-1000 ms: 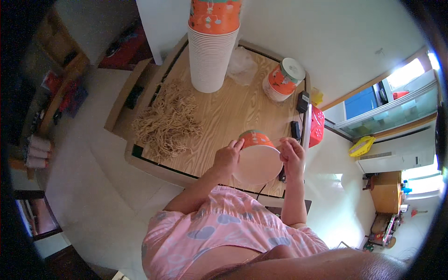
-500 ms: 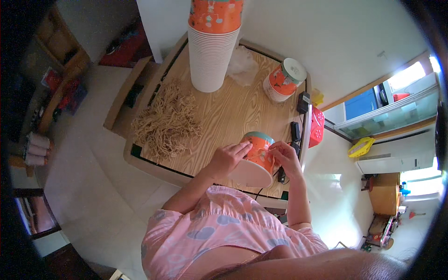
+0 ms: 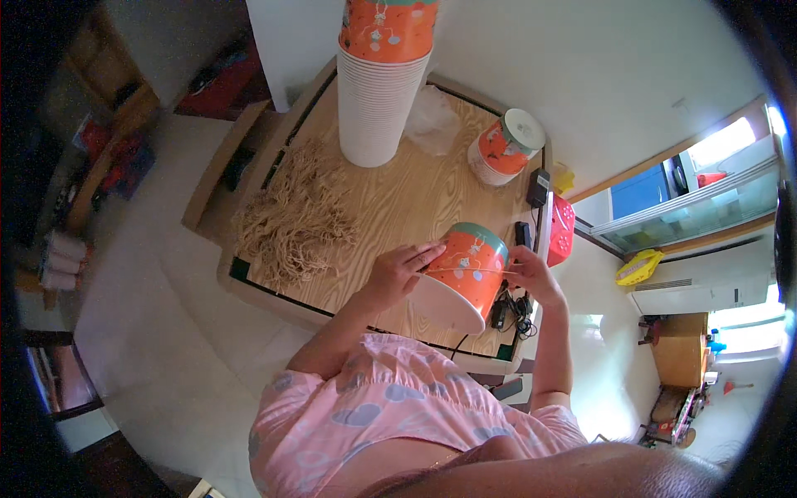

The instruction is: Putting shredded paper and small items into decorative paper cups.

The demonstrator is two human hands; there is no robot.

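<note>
An orange printed paper bucket [image 3: 483, 286] with a teal band lies tilted above the near edge of the table, its wide white end facing me. My left hand [image 3: 400, 270] grips the bucket's left side, fingers pressed against its wall. A thin string [image 3: 465, 270] runs across the orange wall from the left fingers to the right. At the bucket's right side, my right hand [image 3: 534, 278] pinches the string's other end between closed fingers. To the left lies a loose heap of tan strings [image 3: 303, 220].
A tall stack of white-rimmed paper buckets [image 3: 380, 108] stands at the back. Farther right is a short stack of orange buckets [image 3: 502, 149]. Black adapters [image 3: 538, 189] and cables [image 3: 521, 315] line the table's right edge, beside a red basket [image 3: 561, 231]. A crumpled clear plastic bag [image 3: 433, 123] lies behind.
My right hand has moved right, away from the bucket's wall, drawing the string straight across it. The bucket has shifted slightly right, and more of its printed side shows.
</note>
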